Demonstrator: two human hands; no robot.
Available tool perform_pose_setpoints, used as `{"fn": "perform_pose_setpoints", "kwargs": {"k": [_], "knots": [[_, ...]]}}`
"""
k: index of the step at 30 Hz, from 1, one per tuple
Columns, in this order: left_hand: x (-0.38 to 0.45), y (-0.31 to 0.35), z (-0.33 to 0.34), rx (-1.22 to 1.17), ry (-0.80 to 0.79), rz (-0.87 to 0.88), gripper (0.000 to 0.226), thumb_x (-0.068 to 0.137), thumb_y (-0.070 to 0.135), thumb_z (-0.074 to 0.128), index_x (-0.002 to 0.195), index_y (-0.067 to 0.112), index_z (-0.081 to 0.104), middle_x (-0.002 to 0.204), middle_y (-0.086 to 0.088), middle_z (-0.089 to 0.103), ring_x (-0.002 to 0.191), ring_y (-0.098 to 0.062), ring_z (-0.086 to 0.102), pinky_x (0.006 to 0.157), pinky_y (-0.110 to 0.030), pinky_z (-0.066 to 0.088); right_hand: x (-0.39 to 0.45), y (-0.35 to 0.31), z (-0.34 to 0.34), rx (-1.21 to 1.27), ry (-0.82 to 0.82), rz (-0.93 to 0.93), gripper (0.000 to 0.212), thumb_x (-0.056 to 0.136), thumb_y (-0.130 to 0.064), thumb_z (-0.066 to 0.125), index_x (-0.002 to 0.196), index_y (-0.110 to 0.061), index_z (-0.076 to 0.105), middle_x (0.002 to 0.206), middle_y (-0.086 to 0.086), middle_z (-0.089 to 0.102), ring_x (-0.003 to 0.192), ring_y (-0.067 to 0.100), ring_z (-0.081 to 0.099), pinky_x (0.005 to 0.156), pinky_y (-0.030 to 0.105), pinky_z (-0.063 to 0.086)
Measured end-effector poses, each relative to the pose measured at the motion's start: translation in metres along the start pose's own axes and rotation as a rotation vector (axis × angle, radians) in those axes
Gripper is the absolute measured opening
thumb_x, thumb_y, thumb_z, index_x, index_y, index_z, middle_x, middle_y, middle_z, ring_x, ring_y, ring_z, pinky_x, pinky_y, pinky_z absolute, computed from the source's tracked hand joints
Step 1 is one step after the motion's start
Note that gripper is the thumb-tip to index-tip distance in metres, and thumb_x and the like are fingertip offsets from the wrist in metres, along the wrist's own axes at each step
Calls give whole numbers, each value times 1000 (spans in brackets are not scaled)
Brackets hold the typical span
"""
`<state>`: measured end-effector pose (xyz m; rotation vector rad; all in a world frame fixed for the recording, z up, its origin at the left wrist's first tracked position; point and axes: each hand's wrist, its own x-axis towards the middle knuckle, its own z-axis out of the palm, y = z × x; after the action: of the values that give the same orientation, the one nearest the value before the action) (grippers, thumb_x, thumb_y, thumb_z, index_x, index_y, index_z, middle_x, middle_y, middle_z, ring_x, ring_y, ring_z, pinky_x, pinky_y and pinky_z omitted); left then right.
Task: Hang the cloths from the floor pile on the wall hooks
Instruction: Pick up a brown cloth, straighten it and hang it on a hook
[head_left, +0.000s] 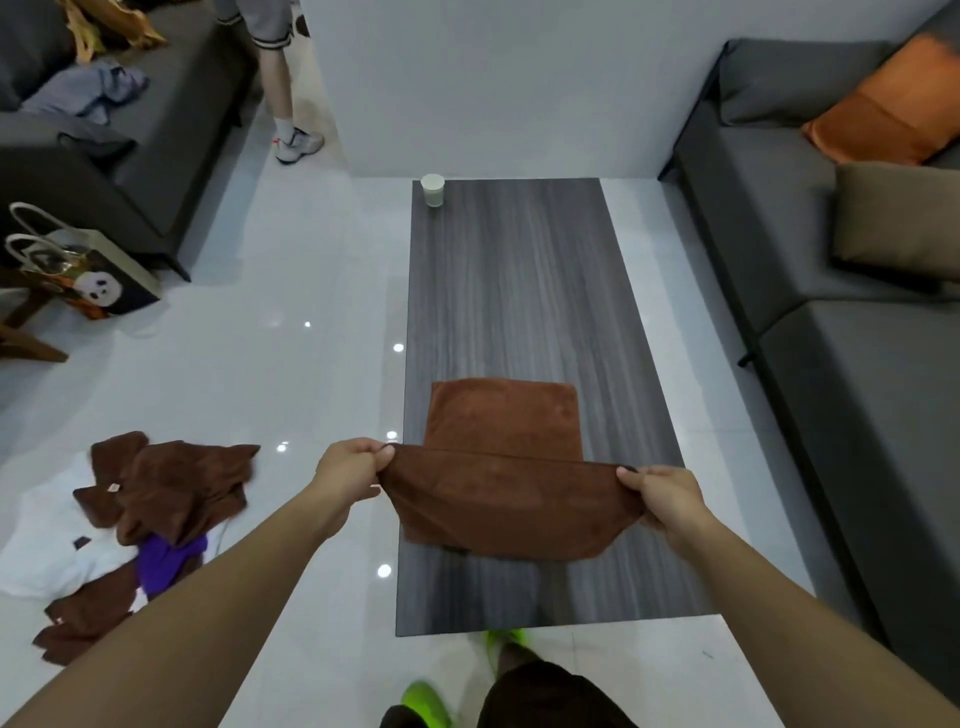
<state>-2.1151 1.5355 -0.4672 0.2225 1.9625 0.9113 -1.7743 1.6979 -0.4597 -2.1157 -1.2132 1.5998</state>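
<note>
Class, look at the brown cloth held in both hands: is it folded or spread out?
Spread out. The left hand and right hand pinch opposite corners of the brown cloth, stretching its top edge.

Glossy white floor (291, 374), grey wall (493, 88), dark sofas (857, 364) flanking a table (519, 291).

Held cloth (511, 506): I'm seeing soft brown terry-like fabric, matt and slightly fuzzy, sagging between my left hand (349, 470) and right hand (665, 496).
Folded cloth (504, 418): I'm looking at the same brown napped fabric, lying flat.
Coffee table (519, 291): it's showing a grey wood-grain top, smooth with a dull sheen.
Floor (291, 364): pale tiles are looking glossy, reflecting ceiling lights as bright spots.
Floor pile (156, 514): I'm making out brown fuzzy cloths, one purple piece and smooth white fabric.
Cup (432, 189): it's looking like white matt paper or plastic; I cannot tell which.
Sofa (857, 322): grey woven upholstery is appearing matt.
Orange cushion (893, 109): its fabric is giving off a slight satin sheen.
Gift bag (98, 280): it's looking like printed paper with cord handles.
</note>
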Motion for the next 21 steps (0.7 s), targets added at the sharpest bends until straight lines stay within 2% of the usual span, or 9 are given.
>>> {"fn": "perform_pose_setpoints", "kwargs": {"k": [3, 6, 9, 11, 13, 17, 21], "knots": [[34, 25, 17, -4, 46, -10, 12, 95, 17, 67, 95, 6, 72, 101, -13, 72, 96, -30, 69, 73, -31, 55, 39, -23, 10, 28, -12, 2, 11, 89, -15, 73, 82, -8, 68, 81, 12, 68, 70, 21, 63, 58, 30, 49], [76, 43, 36, -15, 65, -38, 12, 94, 18, 69, 91, 7, 71, 102, -14, 72, 97, -31, 69, 73, -32, 55, 85, -43, 23, 48, -2, 16, 10, 92, -15, 70, 85, -9, 67, 81, 9, 68, 71, 20, 63, 59, 31, 50], [120, 52, 56, 23, 74, -50, 11, 94, 20, 69, 91, 10, 72, 102, -11, 73, 97, -30, 69, 84, -40, 59, 132, -55, 41, 38, 10, 42, 12, 92, -17, 71, 85, -8, 67, 90, 14, 69, 76, 23, 65, 63, 34, 55], [147, 55, 69, 56, 78, -47, 11, 93, 23, 71, 88, 14, 73, 99, -9, 73, 95, -29, 70, 90, -44, 58, 161, -61, 56, 46, 8, 53, 16, 92, -18, 71, 96, -3, 68, 98, 16, 69, 87, 28, 68, 69, 38, 59], [172, 55, 80, 61, 81, -58, 11, 93, 24, 71, 86, 16, 72, 98, -9, 73, 94, -29, 71, 90, -45, 59, 187, -67, 69, 57, 3, 51, 21, 93, -18, 70, 104, 0, 68, 101, 16, 69, 94, 29, 68, 74, 41, 59], [211, 53, 92, 54, 116, -62, 7, 93, 25, 68, 88, 22, 71, 97, -7, 73, 91, -26, 71, 89, -44, 60, 230, -68, 84, 52, 60, -8, 7, 91, -21, 71, 84, -19, 69, 89, 6, 72, 86, 22, 69, 80, 41, 59], [222, 25, 104, 123, 96, -118, 8, 94, 25, 68, 101, 22, 71, 97, -1, 70, 92, -24, 69, 90, -42, 59, 251, -36, 97, -8, 89, 56, 14, 89, -17, 70, 76, -20, 66, 82, 8, 71, 74, 20, 65, 78, 40, 56]]}}
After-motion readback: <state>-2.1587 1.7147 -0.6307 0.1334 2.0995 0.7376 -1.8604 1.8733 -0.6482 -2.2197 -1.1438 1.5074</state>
